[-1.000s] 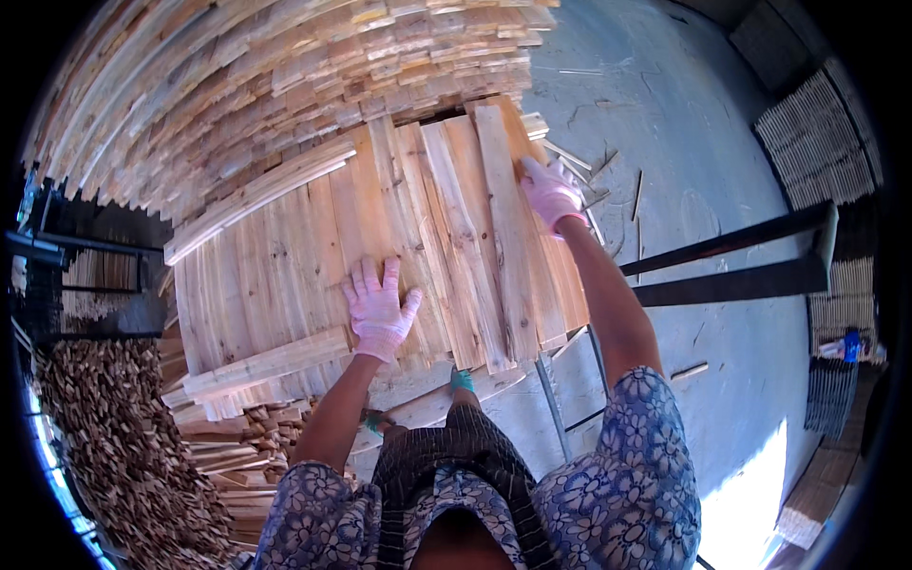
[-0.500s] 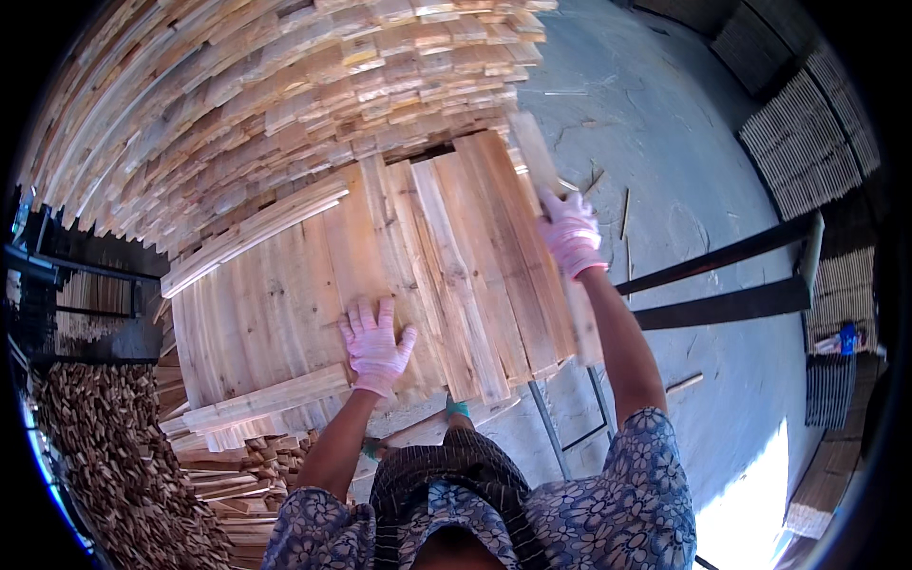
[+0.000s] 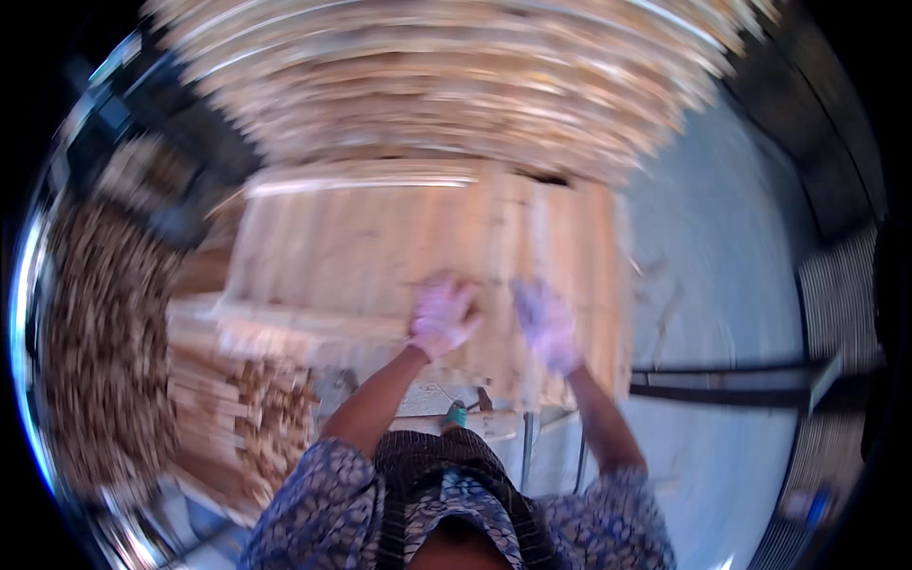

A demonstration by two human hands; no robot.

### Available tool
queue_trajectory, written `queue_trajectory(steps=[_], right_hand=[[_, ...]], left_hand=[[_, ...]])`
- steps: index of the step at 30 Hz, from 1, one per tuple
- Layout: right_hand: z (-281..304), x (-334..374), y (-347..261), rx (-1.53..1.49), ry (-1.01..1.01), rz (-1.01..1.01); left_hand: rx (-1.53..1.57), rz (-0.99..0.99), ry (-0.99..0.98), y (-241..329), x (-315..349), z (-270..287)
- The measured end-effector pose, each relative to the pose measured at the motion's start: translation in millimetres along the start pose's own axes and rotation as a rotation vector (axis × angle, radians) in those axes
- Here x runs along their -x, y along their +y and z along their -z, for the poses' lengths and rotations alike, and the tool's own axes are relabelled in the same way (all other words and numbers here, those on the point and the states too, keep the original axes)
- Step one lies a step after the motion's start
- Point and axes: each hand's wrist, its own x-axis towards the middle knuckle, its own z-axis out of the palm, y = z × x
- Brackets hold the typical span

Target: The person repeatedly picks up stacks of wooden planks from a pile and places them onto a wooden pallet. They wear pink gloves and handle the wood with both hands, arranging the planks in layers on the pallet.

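A layer of flat, light wooden boards (image 3: 332, 242) lies side by side in front of me. My left hand (image 3: 444, 316), in a pale pink glove, rests over the middle of the boards, thumb apart from its fingers. To its right is my right hand (image 3: 548, 328), gloved alike, above the boards right of the middle. Motion smears its fingers, and I cannot make out anything in them. Thin strips (image 3: 366, 182) lie along the layer's far edge. A dark gap (image 3: 546, 178) shows at the far right between board ends.
A tall stack of boards (image 3: 446, 104) rises beyond the layer. Piles of wood pieces (image 3: 109, 351) stand at left, with shorter stacked pieces (image 3: 271, 418) nearer. Dark metal bars (image 3: 727, 382) jut out at right over the grey floor (image 3: 712, 256). Further stacks (image 3: 836, 294) line the right side.
My right hand has left the narrow board at the layer's right edge and come inward, near my left hand. The view has turned, and the picture is now blurred.
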Motion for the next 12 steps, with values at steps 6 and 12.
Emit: queue_trajectory(steps=[6, 12], right_hand=[[-48, 101, -177, -0.356, -0.671, 0.02], [-217, 123, -167, -0.745, -1.556, 0.286]], left_hand=[[0.978, 0.28, 0.376, -62, 57, 50], [1.132, 0.354, 0.642, -111, 201, 90]])
